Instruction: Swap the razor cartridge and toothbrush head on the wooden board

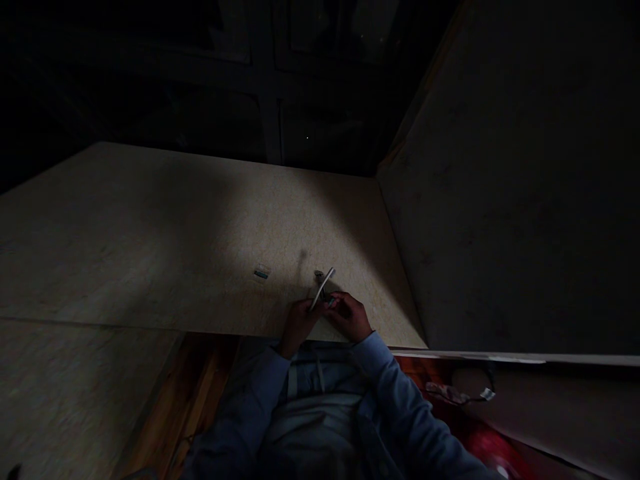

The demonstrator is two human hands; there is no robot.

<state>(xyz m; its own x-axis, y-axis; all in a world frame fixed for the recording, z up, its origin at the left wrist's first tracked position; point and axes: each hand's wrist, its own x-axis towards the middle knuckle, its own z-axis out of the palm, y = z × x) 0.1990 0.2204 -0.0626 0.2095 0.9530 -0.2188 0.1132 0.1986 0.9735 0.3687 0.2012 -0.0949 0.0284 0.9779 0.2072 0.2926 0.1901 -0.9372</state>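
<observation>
My left hand [299,325] is closed around the lower end of a slim white stick with a small head, which looks like a toothbrush [321,289]. It tilts up and to the right above the table. Close beside it, my right hand [351,315] has its fingers pinched together at a small dark and teal piece [330,302], too dim to name. Just behind the toothbrush shows a small grey, rounded thing [319,273]; whether it joins the piece at my fingers I cannot tell. To the left, a small clear and teal packet [261,272] lies on the table.
The pale speckled tabletop [210,220] is dimly lit, with shadows across it. A dark upright panel [510,187] bounds its right side. Dark window frames [267,87] stand behind. Below right are a thin cord with a white tag [487,394] and a red object [493,448].
</observation>
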